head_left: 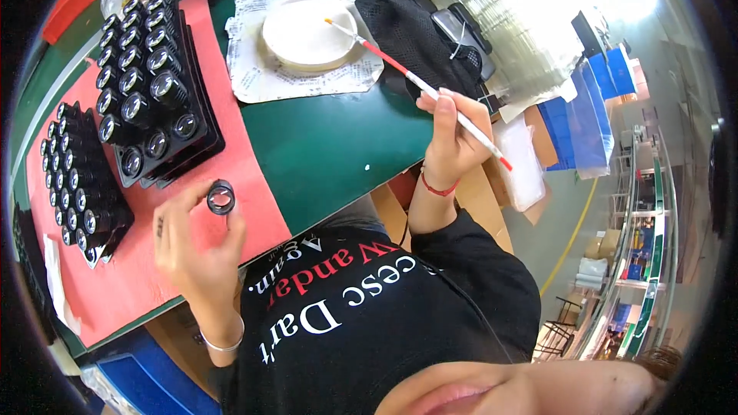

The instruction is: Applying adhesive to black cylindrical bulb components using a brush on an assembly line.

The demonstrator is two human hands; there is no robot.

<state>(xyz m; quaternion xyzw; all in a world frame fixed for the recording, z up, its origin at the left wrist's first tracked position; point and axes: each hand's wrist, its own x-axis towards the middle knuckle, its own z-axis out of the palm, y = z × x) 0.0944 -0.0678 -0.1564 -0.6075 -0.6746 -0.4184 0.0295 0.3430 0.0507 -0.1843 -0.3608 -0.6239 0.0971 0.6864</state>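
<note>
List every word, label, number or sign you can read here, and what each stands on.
Black top: large white and red lettering across the chest; I won't copy the wording.
Paper sheet under the white dish: dense dark print, too small to read.
I make out no other text.

Short black cylinder (pixel 221 197): glossy rim. Slender red-and-white brush (pixel 398 67): smooth handle. Round white dish (pixel 304 33): smooth. Black mesh cloth (pixel 423 40): rough-textured. Flat green tabletop (pixel 330 138): smooth.
</note>
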